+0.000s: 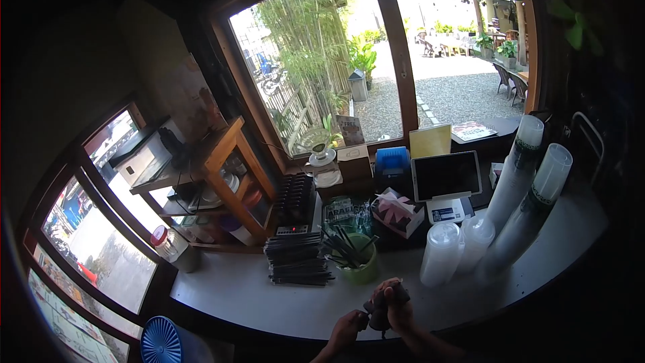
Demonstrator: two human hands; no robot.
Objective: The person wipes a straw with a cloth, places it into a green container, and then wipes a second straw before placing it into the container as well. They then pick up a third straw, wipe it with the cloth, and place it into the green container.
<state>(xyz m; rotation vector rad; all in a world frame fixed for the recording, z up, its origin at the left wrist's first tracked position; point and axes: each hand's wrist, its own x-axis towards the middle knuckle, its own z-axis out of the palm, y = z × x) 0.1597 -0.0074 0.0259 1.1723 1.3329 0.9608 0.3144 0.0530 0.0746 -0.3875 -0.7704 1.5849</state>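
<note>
At the counter's front edge, my right hand (pixel 398 309) is wrapped round a dark bundle (pixel 379 312) whose exact nature is too dim to make out. Just left of it, my left hand (pixel 347 328) has its fingers closed at the bundle's side. Behind my hands stands a green cup (pixel 361 270) filled with dark straws or sticks. A pile of thin black-wrapped sticks (pixel 297 259) lies left of the cup. To the right are stacked clear lids (pixel 441 253) and two tall leaning stacks of plastic cups (pixel 517 181).
A white counter (pixel 235 289) curves below the window. Behind stand a tablet (pixel 447 176), a box with a pink ribbon (pixel 398 213) and a blue holder (pixel 392 161). A wooden shelf (pixel 232 181) and a red-lidded jar (pixel 171 245) are left; a blue-lidded container (pixel 161 340) is lower left.
</note>
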